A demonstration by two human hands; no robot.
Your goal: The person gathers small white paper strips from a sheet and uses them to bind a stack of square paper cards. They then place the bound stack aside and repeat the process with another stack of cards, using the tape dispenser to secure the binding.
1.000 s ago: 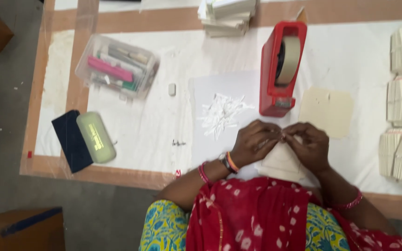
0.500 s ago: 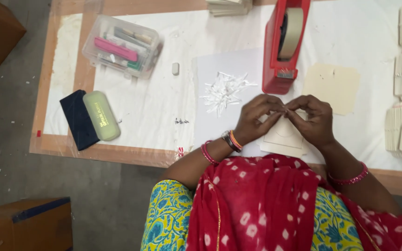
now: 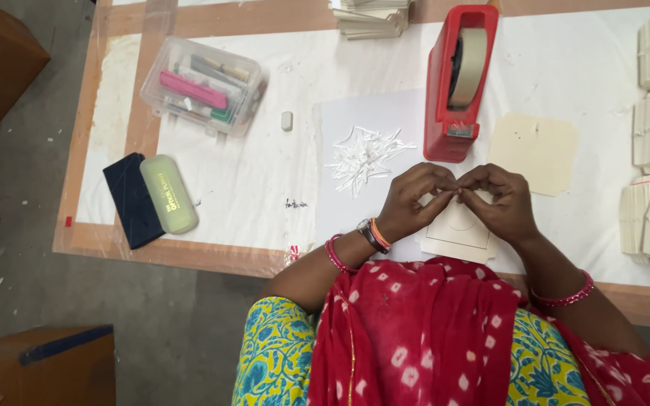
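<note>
Lying flat, cream card [image 3: 460, 233]; axis seemingly crosswise

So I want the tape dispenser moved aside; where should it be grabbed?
Grip the red tape dispenser across its two long side walls at mid-body, coming from above. It stands upright, the sides are flat and parallel, and the tape roll fills the open top slot.
</note>
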